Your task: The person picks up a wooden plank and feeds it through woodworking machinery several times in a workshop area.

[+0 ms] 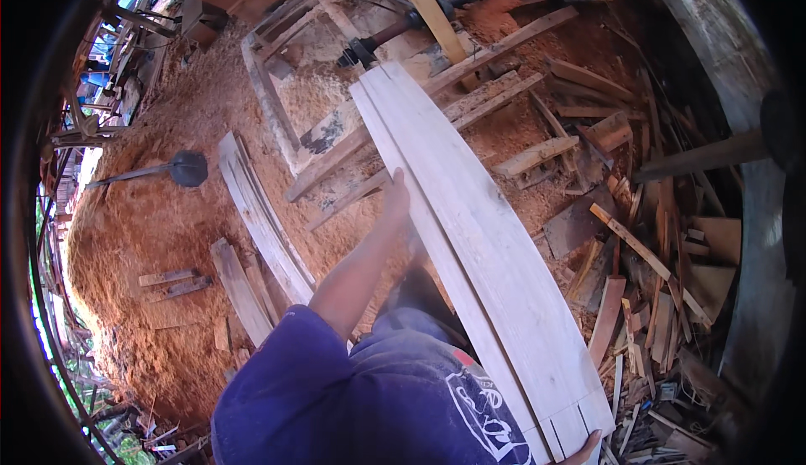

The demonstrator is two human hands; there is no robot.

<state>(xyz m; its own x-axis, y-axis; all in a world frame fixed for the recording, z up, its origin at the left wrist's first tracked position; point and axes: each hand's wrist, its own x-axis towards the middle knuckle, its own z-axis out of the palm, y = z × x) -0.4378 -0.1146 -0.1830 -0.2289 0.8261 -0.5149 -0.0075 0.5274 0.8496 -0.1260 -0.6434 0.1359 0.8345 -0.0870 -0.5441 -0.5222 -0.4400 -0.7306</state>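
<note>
A long pale wooden plank point(478, 205) slants across the middle, its far end over a wooden frame and its near end beside my body. A narrow strip of pale wood point(420, 213) runs along its left side, a dark gap between them. My left hand point(398, 195) grips the strip's left edge toward the far end, its fingers mostly hidden underneath. At the near end, by the lower edge of the view, my right hand point(585, 450) holds the plank's corner; only part of it shows.
A wooden frame point(336, 133) carries a dark metal shaft point(395, 33) beyond the plank. Scrap wood point(625, 238) is heaped at the right. More pale boards point(264, 213) lie on sawdust at the left, near a long-handled dark tool point(188, 169). A thick post point(714, 37) stands far right.
</note>
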